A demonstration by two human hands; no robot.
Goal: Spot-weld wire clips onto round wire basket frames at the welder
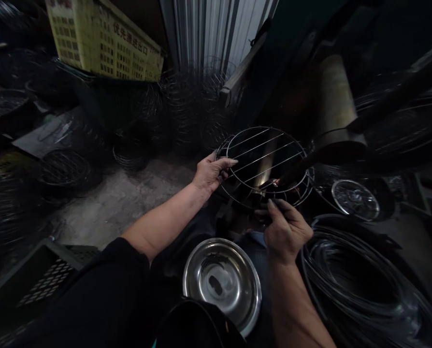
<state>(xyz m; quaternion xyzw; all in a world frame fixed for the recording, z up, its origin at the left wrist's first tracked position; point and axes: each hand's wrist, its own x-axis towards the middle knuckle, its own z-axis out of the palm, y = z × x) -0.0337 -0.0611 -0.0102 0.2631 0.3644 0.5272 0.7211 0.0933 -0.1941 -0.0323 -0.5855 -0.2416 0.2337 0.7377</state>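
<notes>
My left hand (211, 173) grips the left rim of a round wire rack (265, 162) with parallel cross wires, held tilted in front of me. On the rack's near side, my right hand (284, 229) is closed in a pinch around a thin piece of wire or rod that I cannot make out clearly. A small orange glow (274, 183) shows at the rack's lower rim, under a dark bar of a machine (328, 152). A shiny steel bowl (223, 282) sits below my hands, near my lap.
Stacks of finished wire racks (190, 111) stand at the back and left. Coils of wire (361, 280) lie at my right. A yellow plastic crate (103, 41) sits upper left, a dark crate (38, 280) lower left. Bare concrete floor (122, 198) shows at centre left.
</notes>
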